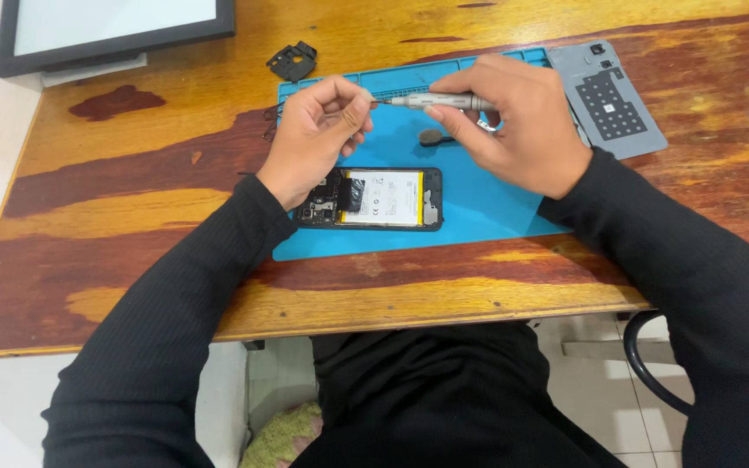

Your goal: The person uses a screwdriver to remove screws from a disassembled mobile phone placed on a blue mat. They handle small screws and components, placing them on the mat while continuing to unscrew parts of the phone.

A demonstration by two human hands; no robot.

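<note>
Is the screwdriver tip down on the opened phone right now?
No. The screwdriver is held level above the blue mat between right hand and left hand, clear of the phone.

The left hand (pixel 315 130) covers the upper left corner of the opened phone (pixel 374 199), so the parts there are hidden. Whatever its fingertips pinch at the screwdriver (pixel 439 101) tip is too small to tell. The right hand (pixel 513 126) hides most of the screwdriver's handle and the mat (pixel 478 212) beneath it. A small dark round thing (pixel 432 137) at 6 o'clock from the screwdriver is half hidden by the right hand's fingers. At 11 o'clock the framed panel (pixel 114 26) is cut off by the top edge. A thin wire shape (pixel 270 121) at 9 o'clock from the left hand is too faint to identify. Both sleeves run off the bottom edge.
</note>
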